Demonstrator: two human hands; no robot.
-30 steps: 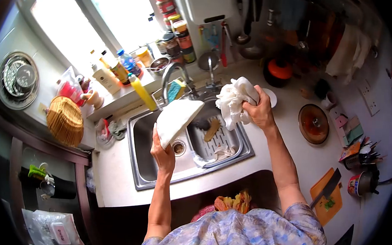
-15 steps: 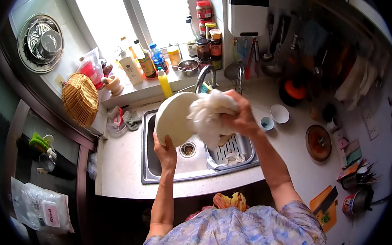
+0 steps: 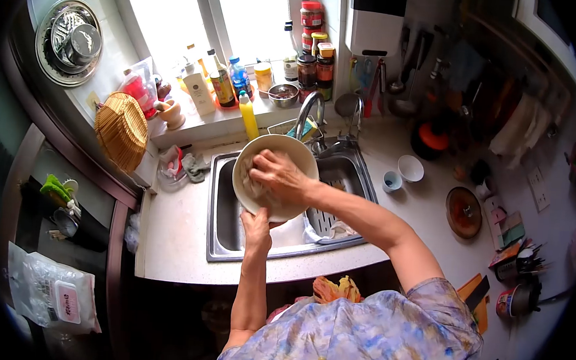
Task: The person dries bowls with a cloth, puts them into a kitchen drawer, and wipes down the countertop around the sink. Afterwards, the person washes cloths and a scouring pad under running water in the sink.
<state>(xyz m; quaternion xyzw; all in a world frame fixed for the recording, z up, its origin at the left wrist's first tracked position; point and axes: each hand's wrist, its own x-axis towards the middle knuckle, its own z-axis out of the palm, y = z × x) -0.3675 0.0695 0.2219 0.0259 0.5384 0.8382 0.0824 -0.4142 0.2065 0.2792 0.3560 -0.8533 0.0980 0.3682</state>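
Over the sink [image 3: 217, 241] I see a large cream bowl [image 3: 307, 163], tilted so its inside faces me. My left hand [image 3: 256, 229] grips its lower rim. Inside the bowl, my right hand [image 3: 280, 177] is closed on a whitish cloth [image 3: 251, 186], pressed against the inner wall. Much of the cloth is hidden under the fingers. Behind the bowl's upper right rises the curved faucet [image 3: 311, 102]. A slotted drain tray [image 3: 325, 223] sits in the right part of the sink, with another pale cloth [image 3: 343, 228] at its front edge.
On the counter right of the sink are a small blue cup [image 3: 391, 182], a white bowl [image 3: 411, 168] and a round lid [image 3: 464, 210]. A yellow bottle [image 3: 247, 117] stands behind the sink. Bottles and jars line the windowsill. A knife [image 3: 477, 292] lies on an orange cutting board [image 3: 483, 314].
The bowl has turned from showing its outside to showing its inside. My right hand has moved left and down with the cloth, from beside the bowl into it.
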